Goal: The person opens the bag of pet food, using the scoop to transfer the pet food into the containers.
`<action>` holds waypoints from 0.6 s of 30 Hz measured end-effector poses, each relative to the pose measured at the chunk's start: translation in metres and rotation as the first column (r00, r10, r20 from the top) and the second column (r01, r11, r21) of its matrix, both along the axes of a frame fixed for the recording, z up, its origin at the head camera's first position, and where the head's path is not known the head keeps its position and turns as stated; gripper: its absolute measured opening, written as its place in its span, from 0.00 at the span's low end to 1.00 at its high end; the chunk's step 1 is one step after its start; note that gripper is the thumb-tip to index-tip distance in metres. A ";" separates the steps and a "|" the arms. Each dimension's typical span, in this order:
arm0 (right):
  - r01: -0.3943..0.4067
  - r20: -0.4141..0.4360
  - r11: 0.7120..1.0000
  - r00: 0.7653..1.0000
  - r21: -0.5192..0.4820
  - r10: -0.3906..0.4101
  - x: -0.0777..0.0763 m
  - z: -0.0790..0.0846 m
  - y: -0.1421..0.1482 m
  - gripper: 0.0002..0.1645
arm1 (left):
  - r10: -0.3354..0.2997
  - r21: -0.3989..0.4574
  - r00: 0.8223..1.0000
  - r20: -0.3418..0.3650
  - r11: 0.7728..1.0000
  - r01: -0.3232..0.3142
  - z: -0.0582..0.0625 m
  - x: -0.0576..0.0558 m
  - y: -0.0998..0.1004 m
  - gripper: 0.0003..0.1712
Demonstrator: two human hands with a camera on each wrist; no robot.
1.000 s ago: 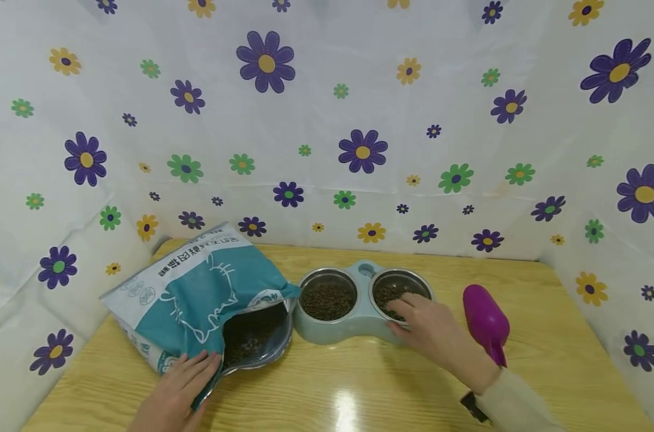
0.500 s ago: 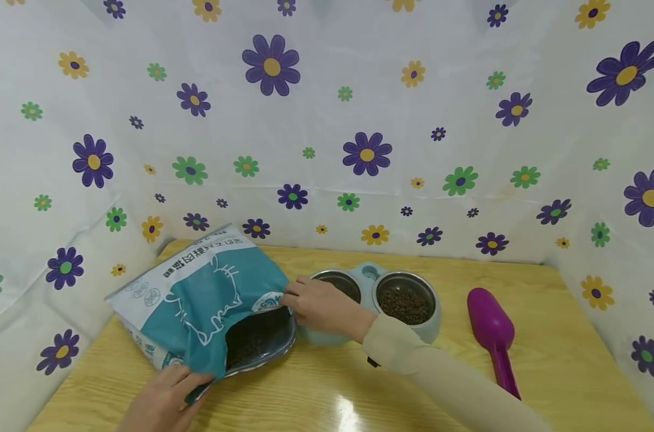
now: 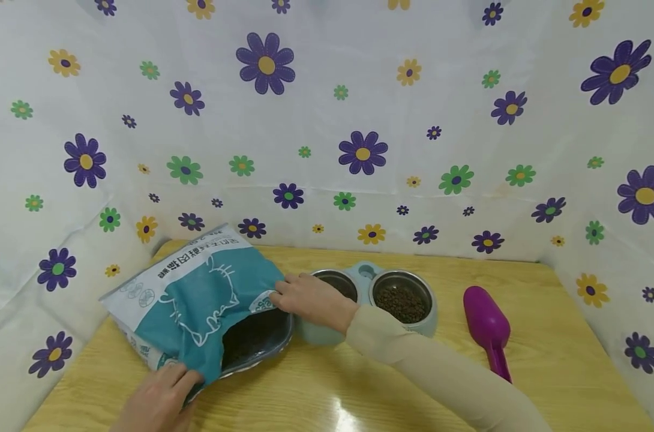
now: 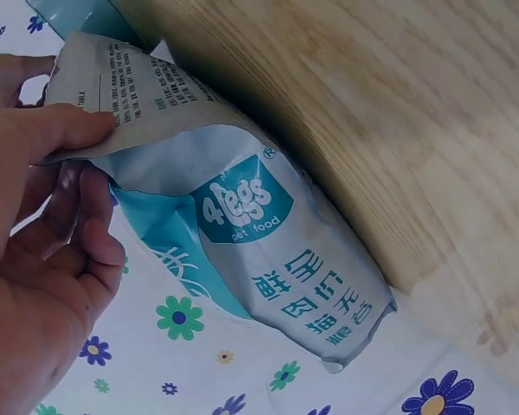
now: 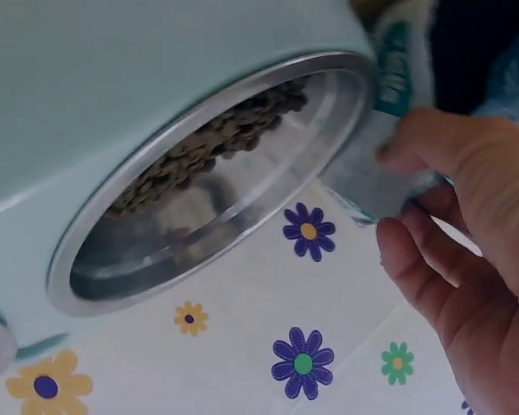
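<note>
A teal and white pet food bag [image 3: 197, 294] lies on its side at the left, its mouth gaping toward me with dark contents inside. My left hand [image 3: 156, 399] pinches the near corner of that mouth; in the left wrist view its thumb [image 4: 82, 130] presses on the bag's edge [image 4: 156, 151]. At the opposite corner, beside the bowls, my right hand [image 3: 316, 303] grips the bag between thumb and fingers, as the right wrist view shows too. That hand and forearm partly cover the left steel bowl [image 5: 356, 78], which holds brown kibble [image 5: 212, 143].
The pale blue double bowl stand [image 3: 318, 336] sits right of the bag; its right bowl [image 3: 431, 294] also contains kibble. A purple scoop [image 3: 487, 324] lies face down on the wooden table [image 3: 284, 405], further right. Flowered cloth [image 3: 316, 108] rises behind and at both sides.
My right hand has left the right bowl, moved left across the stand and taken hold of the bag's mouth. My left hand has shifted slightly and now pinches the near corner.
</note>
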State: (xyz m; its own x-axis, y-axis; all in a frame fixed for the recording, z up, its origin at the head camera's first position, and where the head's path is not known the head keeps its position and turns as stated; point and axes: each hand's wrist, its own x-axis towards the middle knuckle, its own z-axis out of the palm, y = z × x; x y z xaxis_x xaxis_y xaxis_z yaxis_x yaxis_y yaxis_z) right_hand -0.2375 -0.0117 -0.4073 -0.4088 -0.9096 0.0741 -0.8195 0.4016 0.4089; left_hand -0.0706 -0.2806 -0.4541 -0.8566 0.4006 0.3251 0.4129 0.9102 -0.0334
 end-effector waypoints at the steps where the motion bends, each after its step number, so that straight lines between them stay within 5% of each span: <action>1: -0.004 -0.010 1.000 1.000 0.012 0.004 -0.001 0.000 -0.001 0.12 | 0.010 0.005 1.000 -0.017 1.000 -0.009 0.001 0.001 -0.001 0.21; 4: -0.023 -0.024 1.000 0.999 0.003 0.023 -0.008 0.004 -0.003 0.11 | 0.024 0.035 0.997 -0.070 0.999 -0.022 0.008 0.004 -0.005 0.20; 6: -0.010 0.047 0.999 0.999 -0.035 0.012 -0.014 0.013 -0.005 0.12 | 0.016 0.076 0.995 -0.100 0.997 -0.009 0.021 0.005 -0.007 0.09; 9: 0.033 0.203 0.988 0.979 -0.153 -0.001 -0.025 0.040 -0.009 0.13 | -0.012 0.142 0.985 -0.170 0.989 0.037 0.055 0.005 -0.013 0.28; 11: 0.073 0.286 0.968 0.958 -0.238 -0.002 -0.033 0.069 -0.014 0.14 | -0.022 0.179 0.971 -0.237 0.982 0.066 0.086 0.001 -0.020 0.32; 15: 0.115 0.294 0.910 0.956 -0.400 0.008 -0.052 0.128 -0.029 0.08 | 0.042 0.246 0.924 -0.379 0.968 0.057 0.142 -0.018 -0.045 0.11; 18: 0.149 0.322 0.864 0.947 -0.480 0.016 -0.063 0.154 -0.044 0.07 | 0.147 0.340 0.893 -0.425 0.941 0.007 0.163 -0.040 -0.068 0.12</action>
State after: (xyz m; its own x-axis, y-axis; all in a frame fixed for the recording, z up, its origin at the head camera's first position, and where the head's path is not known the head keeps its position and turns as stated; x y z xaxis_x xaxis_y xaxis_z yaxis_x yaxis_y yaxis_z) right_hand -0.3009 -0.0553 -0.2528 -0.5439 -0.7553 0.3656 -0.8327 0.5398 -0.1235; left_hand -0.1104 -0.3487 -0.2916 -0.6161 0.1516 0.7729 0.3605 0.9268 0.1057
